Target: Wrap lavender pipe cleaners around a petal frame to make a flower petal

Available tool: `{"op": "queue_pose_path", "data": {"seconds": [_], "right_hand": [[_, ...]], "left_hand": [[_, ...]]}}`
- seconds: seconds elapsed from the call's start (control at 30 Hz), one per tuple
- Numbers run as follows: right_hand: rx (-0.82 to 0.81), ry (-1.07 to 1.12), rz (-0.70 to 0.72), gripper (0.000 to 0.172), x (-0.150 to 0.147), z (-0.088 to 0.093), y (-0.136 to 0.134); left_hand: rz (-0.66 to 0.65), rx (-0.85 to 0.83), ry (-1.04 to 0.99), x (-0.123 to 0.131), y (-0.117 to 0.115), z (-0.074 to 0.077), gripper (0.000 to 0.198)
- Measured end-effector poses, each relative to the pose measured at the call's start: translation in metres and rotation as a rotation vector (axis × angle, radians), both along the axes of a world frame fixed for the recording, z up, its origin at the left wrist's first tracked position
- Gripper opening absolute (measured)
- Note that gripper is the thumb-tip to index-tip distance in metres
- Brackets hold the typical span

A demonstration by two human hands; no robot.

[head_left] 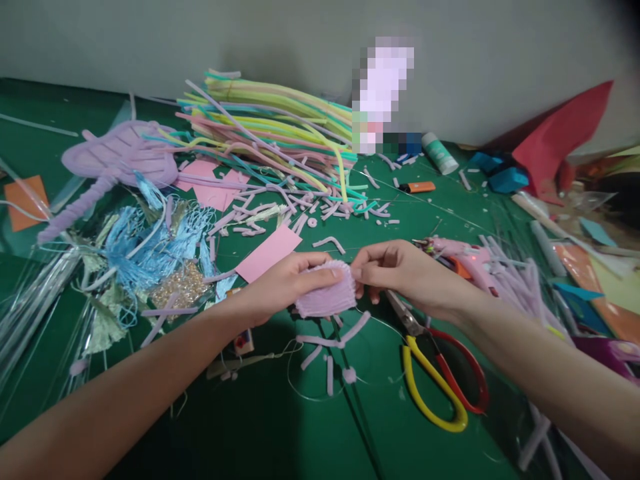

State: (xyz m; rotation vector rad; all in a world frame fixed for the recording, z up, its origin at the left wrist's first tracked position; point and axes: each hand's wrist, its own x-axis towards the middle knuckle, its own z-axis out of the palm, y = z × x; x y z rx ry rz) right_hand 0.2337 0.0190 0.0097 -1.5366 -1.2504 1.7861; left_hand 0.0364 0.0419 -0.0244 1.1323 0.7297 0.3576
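Observation:
My left hand (pixel 283 283) grips a small fan-shaped piece of lilac pipe cleaner work (pixel 326 293) just above the green table (pixel 280 427). Thumb on top, fingers under it. My right hand (pixel 405 272) pinches the right edge of the same piece with its fingertips. Short cut lilac pipe cleaner bits (pixel 330 347) lie on the table right under both hands. Scissors with yellow and red handles (pixel 440 380) rest below my right wrist.
A heap of coloured pipe cleaners (pixel 270 133) lies at the back centre. A large lilac fan shape (pixel 117 160) sits back left, blue tassels (pixel 145 247) and pink paper (pixel 267 253) nearer. A pink glue gun (pixel 465 257), red paper (pixel 560 133) and a glue stick (pixel 440 153) are on the right.

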Motion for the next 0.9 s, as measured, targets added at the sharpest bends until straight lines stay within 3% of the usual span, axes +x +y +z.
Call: {"op": "queue_pose_path", "data": {"seconds": [0.27, 0.47, 0.9], "right_hand": [[0.046, -0.034, 0.024, 0.006, -0.002, -0.001, 0.0], [0.126, -0.195, 0.017, 0.007, -0.005, 0.003, -0.001], [0.033, -0.118, 0.083, 0.006, -0.001, 0.01, 0.01]], "left_hand": [[-0.007, -0.001, 0.031, 0.0, 0.001, 0.001, 0.029], [-0.001, 0.033, 0.041, 0.0, 0.0, 0.004, 0.031], [0.009, 0.03, 0.031, 0.0, 0.0, 0.002, 0.032]]}}
